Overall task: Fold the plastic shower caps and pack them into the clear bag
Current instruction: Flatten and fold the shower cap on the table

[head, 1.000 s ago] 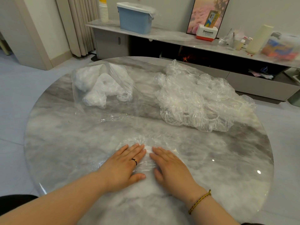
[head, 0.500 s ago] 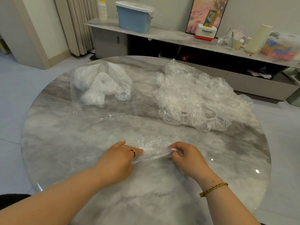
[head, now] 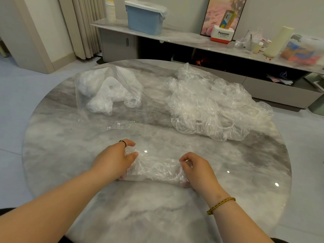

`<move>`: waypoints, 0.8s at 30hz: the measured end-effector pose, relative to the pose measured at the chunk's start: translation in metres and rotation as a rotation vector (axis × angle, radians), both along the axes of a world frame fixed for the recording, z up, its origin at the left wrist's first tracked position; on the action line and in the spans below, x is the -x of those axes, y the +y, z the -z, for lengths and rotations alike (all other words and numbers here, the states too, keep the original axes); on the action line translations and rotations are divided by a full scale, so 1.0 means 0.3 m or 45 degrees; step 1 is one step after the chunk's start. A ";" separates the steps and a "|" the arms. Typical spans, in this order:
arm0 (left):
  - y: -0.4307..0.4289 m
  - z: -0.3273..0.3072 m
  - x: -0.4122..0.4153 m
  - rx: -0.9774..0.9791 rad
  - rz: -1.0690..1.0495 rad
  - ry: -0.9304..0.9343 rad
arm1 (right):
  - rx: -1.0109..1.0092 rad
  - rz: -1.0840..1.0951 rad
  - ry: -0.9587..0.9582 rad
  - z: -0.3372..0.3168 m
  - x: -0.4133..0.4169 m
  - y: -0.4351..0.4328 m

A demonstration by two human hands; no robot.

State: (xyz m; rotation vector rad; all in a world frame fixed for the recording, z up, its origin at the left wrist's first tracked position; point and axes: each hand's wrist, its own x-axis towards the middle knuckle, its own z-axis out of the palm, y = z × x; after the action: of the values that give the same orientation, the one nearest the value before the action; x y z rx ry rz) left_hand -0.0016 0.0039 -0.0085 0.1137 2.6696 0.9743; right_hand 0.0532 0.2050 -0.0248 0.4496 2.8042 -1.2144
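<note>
A crinkled clear shower cap (head: 156,168) lies stretched into a flat band on the round marble table (head: 61,155), near me. My left hand (head: 114,160) grips its left end with curled fingers. My right hand (head: 198,169) pinches its right end. A loose heap of unfolded shower caps (head: 210,104) sits at the table's far right. The clear bag (head: 108,92) lies at the far left with several folded white caps inside, its mouth facing me.
Beyond the table runs a long low cabinet (head: 192,38) carrying a blue lidded bin (head: 144,19), a stack of paper cups (head: 110,10), a Panasonic box (head: 222,34) and bottles. Curtains (head: 84,25) hang at back left. Pale floor surrounds the table.
Both hands pressed flat on the cap a second ago. They then gathered its far edge, drew it toward me, and moved apart to grip the folded cap's two ends.
</note>
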 end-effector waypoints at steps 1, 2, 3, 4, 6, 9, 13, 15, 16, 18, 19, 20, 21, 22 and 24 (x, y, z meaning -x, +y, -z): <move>0.004 -0.002 -0.003 0.227 0.017 0.106 | 0.009 0.013 -0.001 0.002 -0.001 -0.007; 0.007 0.000 -0.008 0.404 0.013 0.255 | 0.010 0.025 -0.004 0.004 -0.001 -0.012; 0.010 -0.005 -0.013 0.489 0.012 0.450 | -0.003 0.034 -0.001 0.009 0.000 -0.015; 0.012 0.002 -0.012 0.499 0.075 0.671 | -0.022 0.041 0.005 0.012 0.001 -0.017; 0.021 0.033 -0.017 0.394 0.231 1.005 | -0.061 0.053 0.026 0.020 0.001 -0.020; 0.062 0.096 -0.060 0.396 0.605 1.058 | -0.165 0.051 0.024 0.032 0.005 -0.019; 0.109 0.137 -0.091 0.604 0.809 0.718 | -0.397 0.024 -0.024 0.026 0.000 -0.024; 0.111 0.155 -0.082 0.656 0.798 0.610 | -0.710 0.054 0.216 0.033 -0.002 -0.028; 0.109 0.160 -0.077 0.678 0.799 0.565 | -0.841 0.065 0.373 0.041 -0.003 -0.035; 0.103 0.176 -0.064 0.690 0.766 0.488 | -0.966 -0.011 0.496 0.040 -0.005 -0.060; 0.099 0.168 -0.064 0.679 0.721 0.489 | -0.987 -0.090 0.474 0.047 -0.007 -0.076; 0.100 0.154 -0.066 0.681 0.692 0.457 | -0.990 -0.163 0.431 0.052 -0.012 -0.092; 0.106 0.152 -0.062 0.663 0.677 0.439 | -0.989 -0.231 0.382 0.056 -0.018 -0.107; 0.109 0.161 -0.055 0.659 0.673 0.423 | -0.976 -0.293 0.315 0.066 -0.021 -0.117; 0.111 0.153 -0.062 0.687 0.689 0.314 | -0.932 -0.379 0.145 0.083 -0.022 -0.126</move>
State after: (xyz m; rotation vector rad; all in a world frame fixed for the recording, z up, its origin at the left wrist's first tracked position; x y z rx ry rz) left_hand 0.0169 0.0371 -0.0544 0.8230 2.7709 0.0711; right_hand 0.0598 0.1673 -0.0497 -0.0313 3.1805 -0.1365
